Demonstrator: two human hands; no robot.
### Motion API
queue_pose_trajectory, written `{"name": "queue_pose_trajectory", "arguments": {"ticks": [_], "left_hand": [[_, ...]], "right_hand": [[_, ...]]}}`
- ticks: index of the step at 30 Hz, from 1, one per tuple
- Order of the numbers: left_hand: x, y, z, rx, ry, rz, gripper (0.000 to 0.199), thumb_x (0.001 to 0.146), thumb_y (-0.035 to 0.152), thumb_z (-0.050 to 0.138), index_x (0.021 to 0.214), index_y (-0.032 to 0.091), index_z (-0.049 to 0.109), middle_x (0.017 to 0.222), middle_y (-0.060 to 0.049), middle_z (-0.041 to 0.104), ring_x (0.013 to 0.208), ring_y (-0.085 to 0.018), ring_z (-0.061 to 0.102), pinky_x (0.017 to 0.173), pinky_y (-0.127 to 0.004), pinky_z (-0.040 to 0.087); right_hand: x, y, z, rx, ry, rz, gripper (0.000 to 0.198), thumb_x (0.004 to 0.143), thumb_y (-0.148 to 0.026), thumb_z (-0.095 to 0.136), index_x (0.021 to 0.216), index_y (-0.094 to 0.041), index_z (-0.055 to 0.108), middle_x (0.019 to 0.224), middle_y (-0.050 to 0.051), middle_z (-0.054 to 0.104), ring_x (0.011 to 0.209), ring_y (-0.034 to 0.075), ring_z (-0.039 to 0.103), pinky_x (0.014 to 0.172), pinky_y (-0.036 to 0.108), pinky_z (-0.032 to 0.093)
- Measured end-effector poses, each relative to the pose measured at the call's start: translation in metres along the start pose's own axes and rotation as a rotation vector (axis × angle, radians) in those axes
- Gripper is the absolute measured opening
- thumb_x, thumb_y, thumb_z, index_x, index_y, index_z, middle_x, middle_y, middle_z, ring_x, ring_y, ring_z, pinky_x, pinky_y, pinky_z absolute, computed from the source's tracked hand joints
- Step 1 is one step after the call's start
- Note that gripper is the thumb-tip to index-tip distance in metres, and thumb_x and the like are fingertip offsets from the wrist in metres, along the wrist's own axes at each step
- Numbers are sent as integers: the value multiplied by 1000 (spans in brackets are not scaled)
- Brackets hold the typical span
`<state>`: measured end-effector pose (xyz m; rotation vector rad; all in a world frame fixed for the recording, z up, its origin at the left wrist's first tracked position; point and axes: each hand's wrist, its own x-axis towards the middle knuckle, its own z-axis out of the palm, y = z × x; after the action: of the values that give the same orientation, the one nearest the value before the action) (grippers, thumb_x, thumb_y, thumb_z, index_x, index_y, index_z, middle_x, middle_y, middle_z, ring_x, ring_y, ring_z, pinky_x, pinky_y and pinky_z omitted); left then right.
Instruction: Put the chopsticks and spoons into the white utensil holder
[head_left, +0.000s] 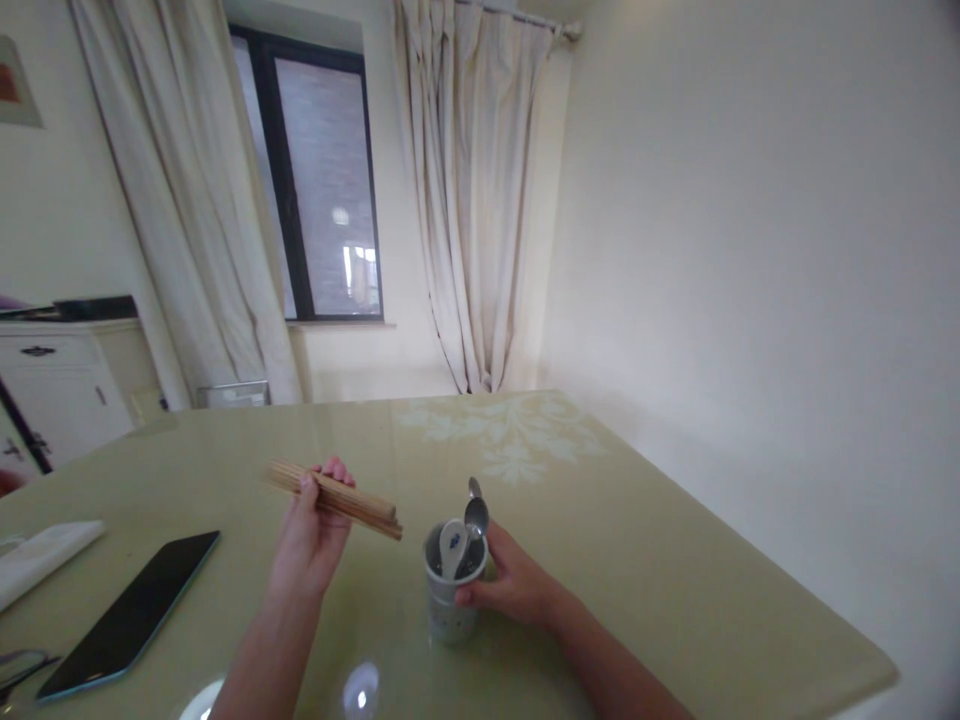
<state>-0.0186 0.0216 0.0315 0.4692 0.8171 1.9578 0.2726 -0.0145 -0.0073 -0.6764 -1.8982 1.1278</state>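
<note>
- Bundle of wooden chopsticks [364,506], raised above the green table [675,580], pinched in the person's left hand [319,535].
- Right hand [517,582] gripping a grey cup [452,615], spoons [453,545] standing inside.
- Dark tablet [135,610] lying flat, farther left.

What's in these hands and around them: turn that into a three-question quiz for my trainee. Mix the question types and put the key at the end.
1. Multiple choice: what does the left hand hold? A) a folded towel; B) a bundle of wooden chopsticks; C) a glass bottle.
2. True or false: the cup with the white spoon in it lies on its side.
3. Fill in: the black tablet lies nearer to the person's ____ hand.

Key: 1. B. 2. False: it stands upright, with the right hand gripping it. 3. Left.
</note>
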Motion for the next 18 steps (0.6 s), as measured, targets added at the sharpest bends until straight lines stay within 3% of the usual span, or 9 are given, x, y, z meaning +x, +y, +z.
{"name": "queue_pose_trajectory", "arguments": {"ticks": [4,7,10,13,18], "left_hand": [[7,-22,-15,576,-21,-87,15,103,30,59,92,21,62,86,-5,77,72,-14,73,77,-31,62],[8,-37,-19,803,-94,-73,27,90,43,76,79,20,66,75,-8,75,69,-22,72,71,-35,59],[12,-45,-20,1084,-149,14,34,84,51,75,68,23,64,72,-10,73,80,-29,73,79,-40,56],[15,-51,-21,1338,-143,96,30,87,49,65,70,24,62,83,-13,76,101,-37,72,95,-51,51],[6,-63,-21,1596,-131,197,28,89,44,55,89,20,69,126,-22,71,132,-48,55,108,-70,37]], "right_hand": [[-1,0,-2,-6,3,5,80,74,-65,91,134,-18,66,134,14,66,124,36,59,111,50,43],[-1,1,-3,11,1,19,79,73,-66,90,132,-18,67,130,13,67,120,35,61,109,50,45],[-1,1,-3,5,13,20,79,73,-68,90,131,-18,68,128,13,68,120,36,61,109,51,45],[-1,0,-3,-18,9,6,79,73,-69,89,131,-19,69,129,13,68,121,36,60,110,51,44],[-2,0,-4,-30,3,6,81,73,-68,89,133,-18,68,131,14,68,122,36,60,110,51,44]]}}
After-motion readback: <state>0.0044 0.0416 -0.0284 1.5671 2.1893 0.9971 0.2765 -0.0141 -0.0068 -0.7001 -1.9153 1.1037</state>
